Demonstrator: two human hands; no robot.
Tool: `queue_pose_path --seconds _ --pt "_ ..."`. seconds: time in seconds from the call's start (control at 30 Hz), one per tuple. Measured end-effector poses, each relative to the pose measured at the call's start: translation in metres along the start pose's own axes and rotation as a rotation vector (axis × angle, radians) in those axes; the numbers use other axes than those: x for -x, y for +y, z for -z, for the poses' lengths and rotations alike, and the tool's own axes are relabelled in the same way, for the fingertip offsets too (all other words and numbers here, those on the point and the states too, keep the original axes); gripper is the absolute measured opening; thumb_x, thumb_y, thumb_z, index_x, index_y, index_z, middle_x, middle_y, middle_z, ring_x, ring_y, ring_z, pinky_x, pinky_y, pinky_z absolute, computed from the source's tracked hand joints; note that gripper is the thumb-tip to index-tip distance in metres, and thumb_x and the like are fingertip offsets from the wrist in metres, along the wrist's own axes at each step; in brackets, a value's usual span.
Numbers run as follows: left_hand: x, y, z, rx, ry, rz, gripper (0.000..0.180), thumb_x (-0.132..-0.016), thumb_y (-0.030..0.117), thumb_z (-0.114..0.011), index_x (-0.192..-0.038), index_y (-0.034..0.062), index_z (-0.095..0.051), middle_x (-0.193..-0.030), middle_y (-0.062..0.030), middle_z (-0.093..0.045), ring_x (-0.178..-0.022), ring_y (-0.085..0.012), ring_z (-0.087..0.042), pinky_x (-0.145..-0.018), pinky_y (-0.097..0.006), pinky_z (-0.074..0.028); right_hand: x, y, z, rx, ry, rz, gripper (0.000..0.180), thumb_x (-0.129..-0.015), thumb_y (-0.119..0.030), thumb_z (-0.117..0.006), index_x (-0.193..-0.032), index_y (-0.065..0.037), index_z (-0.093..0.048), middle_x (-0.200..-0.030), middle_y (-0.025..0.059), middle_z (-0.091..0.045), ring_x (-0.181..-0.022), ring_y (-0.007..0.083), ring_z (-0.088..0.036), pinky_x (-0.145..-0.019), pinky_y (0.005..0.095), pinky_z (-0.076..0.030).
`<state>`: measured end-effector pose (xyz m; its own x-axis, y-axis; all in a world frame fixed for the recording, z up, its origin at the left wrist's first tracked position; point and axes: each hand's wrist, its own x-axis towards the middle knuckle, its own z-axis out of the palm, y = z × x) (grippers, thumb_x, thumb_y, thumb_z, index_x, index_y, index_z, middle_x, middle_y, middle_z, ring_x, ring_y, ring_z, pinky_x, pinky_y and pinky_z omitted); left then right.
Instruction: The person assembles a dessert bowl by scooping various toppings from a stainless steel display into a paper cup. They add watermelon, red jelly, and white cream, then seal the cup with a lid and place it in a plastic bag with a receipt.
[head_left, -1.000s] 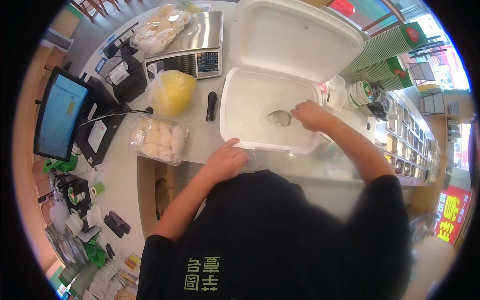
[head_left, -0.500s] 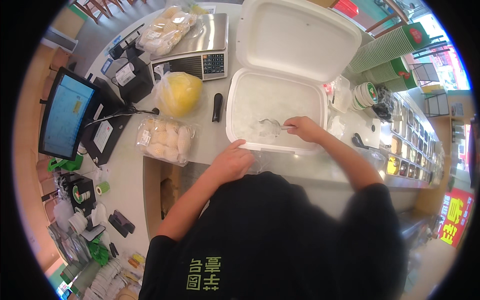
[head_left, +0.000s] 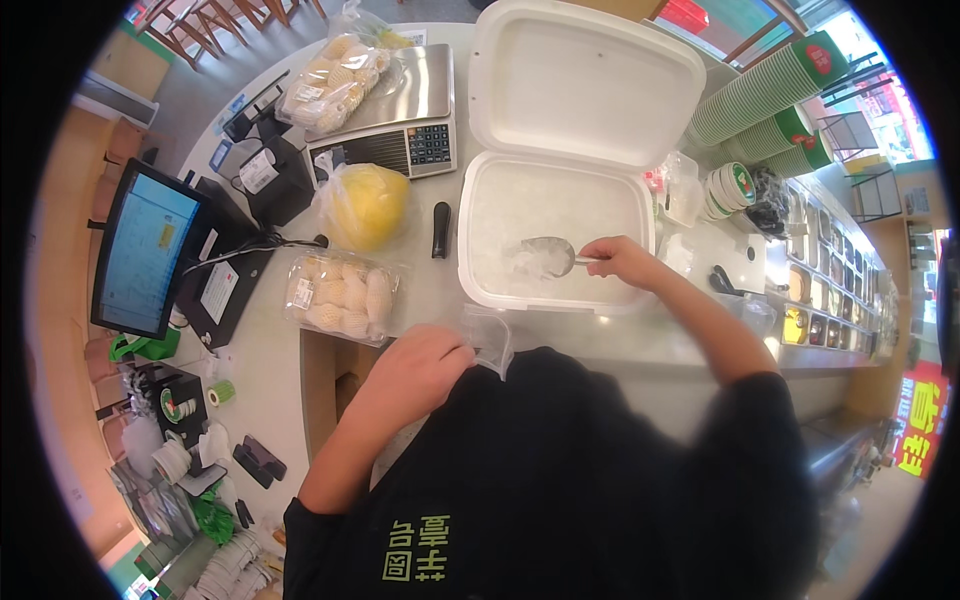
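My right hand point(head_left: 625, 264) is closed around the handle of a metal scoop point(head_left: 552, 250). The scoop lies low in a white foam box point(head_left: 545, 304), among white crushed or cubed ice point(head_left: 590, 215). Hinged back behind the box is its white lid point(head_left: 585, 85). To the left of the box's near edge, my left hand point(head_left: 415, 372) pinches a clear plastic bag point(head_left: 490, 340), which hangs between the hand and the box just in front of my black shirt.
Left of the box are a black-handled tool point(head_left: 440, 230), a bagged yellow fruit point(head_left: 368, 205), packed fruit in foam nets point(head_left: 340, 295) and a scale point(head_left: 400, 110). A monitor point(head_left: 145, 245) stands further left. Stacked cups point(head_left: 760, 95) and food trays point(head_left: 815, 270) are at right.
My left hand has drawn back from the box's near rim toward me and left, bringing the clear bag into fuller view. The scoop has shifted slightly and shows more of its bowl.
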<state>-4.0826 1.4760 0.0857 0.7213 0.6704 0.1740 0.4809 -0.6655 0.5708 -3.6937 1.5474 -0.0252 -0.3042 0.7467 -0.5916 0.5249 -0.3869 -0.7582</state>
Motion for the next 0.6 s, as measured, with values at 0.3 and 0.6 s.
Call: queue_pose_path --seconds 0.3,0.6 --pt "-0.009 0.001 0.041 -0.088 0.081 0.02 0.013 -0.076 0.01 -0.072 -0.085 0.0046 -0.063 -0.083 -0.0104 -0.061 -0.079 -0.0297 -0.06 -0.071 -0.039 -0.049 -0.009 -0.005 -0.011 -0.327 -0.012 0.016 0.033 -0.085 -0.002 -0.065 -0.117 0.003 -0.064 -0.093 0.0043 -0.068 -0.082 0.0132 -0.059 -0.079 0.0283 -0.047" --pt "-0.082 -0.03 0.048 -0.059 -0.255 0.01 0.012 -0.083 0.013 -0.065 -0.079 0.0018 -0.06 -0.083 -0.0129 -0.061 -0.083 -0.0324 -0.061 -0.072 -0.043 -0.049 0.04 -0.039 0.02 -0.399 0.039 0.141 0.037 -0.084 -0.003 -0.067 -0.121 0.004 -0.062 -0.095 0.0062 -0.069 -0.087 0.0134 -0.062 -0.079 0.0274 -0.047"
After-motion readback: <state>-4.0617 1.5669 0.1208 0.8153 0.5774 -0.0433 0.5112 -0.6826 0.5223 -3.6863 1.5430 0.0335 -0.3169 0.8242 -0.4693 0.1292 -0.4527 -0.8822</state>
